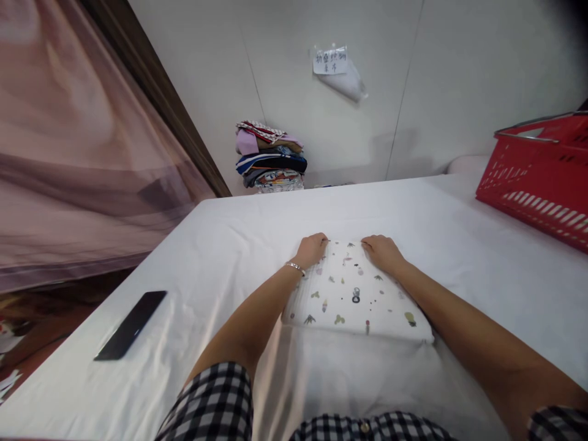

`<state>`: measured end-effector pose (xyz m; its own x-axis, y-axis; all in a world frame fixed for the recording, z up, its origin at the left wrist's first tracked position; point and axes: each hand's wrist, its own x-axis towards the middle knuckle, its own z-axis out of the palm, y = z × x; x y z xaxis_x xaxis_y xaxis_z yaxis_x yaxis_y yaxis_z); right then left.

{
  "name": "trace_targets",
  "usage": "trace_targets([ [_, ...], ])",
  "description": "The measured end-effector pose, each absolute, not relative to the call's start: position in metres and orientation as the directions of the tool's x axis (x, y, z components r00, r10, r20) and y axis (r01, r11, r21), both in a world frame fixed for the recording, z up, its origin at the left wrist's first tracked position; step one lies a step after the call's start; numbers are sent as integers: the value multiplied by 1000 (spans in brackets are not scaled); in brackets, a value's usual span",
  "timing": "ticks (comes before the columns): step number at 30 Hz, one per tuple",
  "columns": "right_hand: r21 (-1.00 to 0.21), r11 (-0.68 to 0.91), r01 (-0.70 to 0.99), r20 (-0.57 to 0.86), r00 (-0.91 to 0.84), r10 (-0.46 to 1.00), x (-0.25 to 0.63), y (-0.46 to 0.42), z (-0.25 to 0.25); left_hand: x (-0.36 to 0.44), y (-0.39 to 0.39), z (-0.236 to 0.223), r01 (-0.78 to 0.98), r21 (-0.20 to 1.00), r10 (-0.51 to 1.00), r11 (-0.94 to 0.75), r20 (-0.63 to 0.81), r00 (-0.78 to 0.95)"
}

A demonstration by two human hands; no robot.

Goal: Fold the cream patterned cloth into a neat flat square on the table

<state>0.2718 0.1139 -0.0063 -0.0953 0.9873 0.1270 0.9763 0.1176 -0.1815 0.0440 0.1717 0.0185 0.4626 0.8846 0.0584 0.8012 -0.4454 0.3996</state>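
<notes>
A folded white cloth [344, 288] printed with small plants and figures lies flat on the white-covered table [220, 245] in front of me. At its far left corner, my left hand [313, 248] has its fingers closed on the cloth's edge. My right hand [381, 251] pinches the far right corner in the same way. The cloth's far edge runs between the two hands, and its near edge lies close to the table's front. A bracelet circles my left wrist.
A black phone-like slab [131, 326] lies at the left of the table. A red plastic basket [542, 177] stands at the right. Behind the table rises a stack of folded fabrics [271, 160]. A pink curtain [82, 141] hangs at the left; a paper note [331, 61] is on the wall.
</notes>
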Motion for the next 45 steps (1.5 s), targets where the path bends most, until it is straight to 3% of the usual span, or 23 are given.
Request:
trace_targets([
  [4, -149, 110, 983, 94, -96, 991, 269, 112, -4, 51, 151, 24, 727, 249, 768, -640, 242, 593],
  [8, -119, 102, 988, 84, -92, 992, 268, 113, -2, 54, 125, 16, 532, 171, 558, -830, 219, 801],
  [12, -94, 114, 989, 78, -106, 991, 267, 112, 1, 50, 125, -1, 602, 183, 623, -778, 99, 776],
  [17, -85, 259, 962, 253, -230, 940, 251, 103, 3, 50, 132, -8, 630, 193, 652, -752, 77, 755],
  [20, -132, 365, 922, 192, -337, 922, 239, 98, -5, 52, 132, -8, 635, 200, 658, -746, 79, 749],
  [23, -181, 341, 922, 109, -326, 939, 236, 96, -17, 53, 131, -7, 640, 196, 662, -743, 71, 746],
  [26, -189, 334, 923, 101, -320, 942, 239, 97, -24, 48, 132, -4, 644, 171, 661, -746, 66, 748],
  [30, -188, 353, 917, 112, -337, 935, 241, 96, -23, 35, 132, 0, 759, 134, 771, -637, 98, 629],
  [36, -178, 346, 921, 104, -332, 937, 238, 93, -19, 31, 140, -1, 791, 187, 810, -583, 58, 584],
  [40, -177, 334, 926, 86, -323, 942, 238, 93, -19, 27, 150, 4, 769, 325, 820, -550, 36, 572],
  [45, -185, 334, 924, 78, -325, 943, 239, 93, -19, -9, 154, 11, 809, 504, 950, -302, 229, 212],
])
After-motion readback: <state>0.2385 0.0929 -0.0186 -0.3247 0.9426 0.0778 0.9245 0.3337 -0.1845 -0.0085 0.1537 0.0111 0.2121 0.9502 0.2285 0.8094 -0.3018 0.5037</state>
